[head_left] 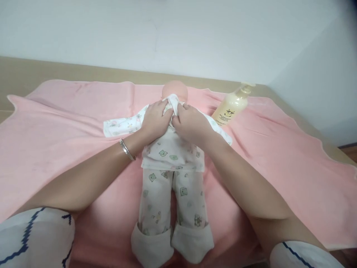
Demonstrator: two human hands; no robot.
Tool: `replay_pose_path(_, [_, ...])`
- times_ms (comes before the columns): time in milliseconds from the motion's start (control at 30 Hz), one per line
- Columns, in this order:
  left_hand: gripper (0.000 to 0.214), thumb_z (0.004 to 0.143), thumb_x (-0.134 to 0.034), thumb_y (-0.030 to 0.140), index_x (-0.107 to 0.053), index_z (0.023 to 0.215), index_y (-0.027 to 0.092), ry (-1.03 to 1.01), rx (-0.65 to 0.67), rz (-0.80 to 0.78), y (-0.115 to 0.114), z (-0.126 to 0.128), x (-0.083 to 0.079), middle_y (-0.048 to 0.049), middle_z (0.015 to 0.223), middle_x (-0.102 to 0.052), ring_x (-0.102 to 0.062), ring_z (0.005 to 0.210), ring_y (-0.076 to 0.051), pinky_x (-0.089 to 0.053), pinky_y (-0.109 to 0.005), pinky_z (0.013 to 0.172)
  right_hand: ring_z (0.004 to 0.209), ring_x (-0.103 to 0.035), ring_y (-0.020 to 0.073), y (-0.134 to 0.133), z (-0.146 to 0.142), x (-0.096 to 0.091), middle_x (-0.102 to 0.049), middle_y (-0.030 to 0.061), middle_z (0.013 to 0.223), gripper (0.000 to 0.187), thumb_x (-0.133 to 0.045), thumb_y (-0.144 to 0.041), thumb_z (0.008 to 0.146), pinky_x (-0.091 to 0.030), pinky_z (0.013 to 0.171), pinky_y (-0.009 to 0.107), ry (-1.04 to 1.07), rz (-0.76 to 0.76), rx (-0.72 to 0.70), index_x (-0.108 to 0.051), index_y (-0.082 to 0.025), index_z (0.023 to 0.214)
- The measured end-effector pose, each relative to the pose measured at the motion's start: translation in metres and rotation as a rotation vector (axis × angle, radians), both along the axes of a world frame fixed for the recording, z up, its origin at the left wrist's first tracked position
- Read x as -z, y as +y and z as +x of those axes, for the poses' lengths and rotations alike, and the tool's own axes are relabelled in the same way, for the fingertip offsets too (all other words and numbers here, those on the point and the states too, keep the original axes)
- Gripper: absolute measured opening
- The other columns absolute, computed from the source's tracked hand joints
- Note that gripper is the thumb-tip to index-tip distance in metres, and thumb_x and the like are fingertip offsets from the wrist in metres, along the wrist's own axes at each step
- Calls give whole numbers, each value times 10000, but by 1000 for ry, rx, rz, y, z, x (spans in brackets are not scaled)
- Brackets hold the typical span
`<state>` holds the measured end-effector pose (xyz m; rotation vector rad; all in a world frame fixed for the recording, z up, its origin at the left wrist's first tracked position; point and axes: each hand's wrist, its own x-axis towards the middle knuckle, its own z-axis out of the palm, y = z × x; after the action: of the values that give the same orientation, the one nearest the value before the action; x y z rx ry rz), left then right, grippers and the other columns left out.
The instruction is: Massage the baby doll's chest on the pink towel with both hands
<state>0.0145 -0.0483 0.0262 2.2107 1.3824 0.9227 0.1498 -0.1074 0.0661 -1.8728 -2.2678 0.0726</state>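
A baby doll [175, 88] lies on a pink blanket, its head toward the wall. It wears a white printed top [174, 156] and matching trousers [156, 197] with folded white cuffs. The top's collar is bunched up over the lower part of the doll's head. My left hand [157, 117] rests on the chest with its fingertips closed on the collar cloth. From the other side, my right hand [192, 123] pinches the same collar. The doll's sleeves stretch out to both sides. My hands hide the neck and upper chest.
The pink blanket [83, 156] covers most of a light wooden surface [25, 74]. A cream pump bottle [231, 106] leans at a tilt beside the doll's right-hand sleeve in the view. A white wall [139, 37] rises behind.
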Motion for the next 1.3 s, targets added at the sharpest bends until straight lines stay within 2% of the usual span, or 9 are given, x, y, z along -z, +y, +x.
replay_pose_path(133, [523, 983, -394, 294, -651, 1397, 105, -46, -69, -25, -2, 0, 5, -148, 1485, -648, -549, 1427, -297, -382, -470, 1280, 1614, -273, 394, 22, 15, 7, -373, 268, 1672, 544, -359, -320, 1097, -280, 1321, 535, 226, -81, 96, -462, 24, 1505])
replay_pose_path(233, [535, 980, -395, 287, -648, 1411, 97, -65, -103, -30, -3, -1, 7, -157, 1472, -651, -556, 1421, -285, -390, -454, 1282, 1641, -211, 393, 25, 19, 8, -325, 247, 1707, 553, -400, -317, 1066, -215, 1349, 566, 295, -44, 81, -464, -5, 1518])
replay_pose_path(367, [534, 983, -392, 296, -643, 1419, 116, -66, -118, -35, -4, -2, 8, -147, 1465, -650, -553, 1424, -269, -399, -440, 1281, 1666, -153, 342, 12, 11, 8, -253, 185, 1758, 583, -411, -247, 1023, -218, 1353, 573, 330, 136, 14, -414, -82, 1582])
replay_pose_path(467, [512, 981, -388, 288, -656, 1392, 141, -72, -97, -10, -4, -3, 10, -130, 1453, -666, -567, 1403, -258, -413, -447, 1269, 1652, -204, 349, 6, 1, 16, -314, 209, 1732, 584, -381, -208, 1016, -221, 1336, 624, 274, 205, -3, -430, -77, 1584])
replay_pose_path(600, [494, 976, -382, 272, -670, 1360, 156, -77, -89, 6, -5, -3, 11, -120, 1440, -683, -586, 1378, -252, -423, -454, 1258, 1606, -305, 399, 4, -2, 19, -386, 259, 1681, 534, -387, -236, 1036, -264, 1309, 649, 220, 130, -37, -525, -29, 1508])
replay_pose_path(767, [479, 981, -393, 285, -667, 1356, 166, -78, -90, 1, -9, -3, 8, -112, 1445, -680, -581, 1382, -260, -432, -455, 1247, 1655, -195, 354, 2, 3, 10, -326, 141, 1739, 576, -405, -191, 1020, -265, 1314, 647, 296, 237, -10, -459, -171, 1593])
replay_pose_path(967, [455, 1001, -347, 241, -664, 1306, 125, 84, -31, 117, -10, -6, 6, -156, 1345, -708, -619, 1279, -292, -465, -472, 1181, 1609, -320, 357, 6, 0, 23, -385, 217, 1697, 539, -391, -209, 1017, -311, 1303, 615, 318, 169, -63, -552, -80, 1515])
replay_pose_path(1133, [383, 1014, -357, 222, -684, 1195, 137, 192, 29, 203, -11, -10, 2, -146, 1237, -739, -665, 1185, -289, -515, -443, 1101, 1629, -298, 302, 3, 5, 18, -292, 129, 1758, 636, -434, -215, 979, -404, 1263, 555, 403, 258, -33, -459, -195, 1613])
replay_pose_path(1300, [406, 1048, -325, 183, -671, 1244, 102, 387, 33, 317, -15, -10, -1, -171, 1263, -740, -690, 1169, -290, -555, -429, 1033, 1566, -415, 333, 5, 3, 25, -473, 230, 1639, 581, -402, -170, 947, -350, 1293, 578, 322, 235, -40, -587, -52, 1485])
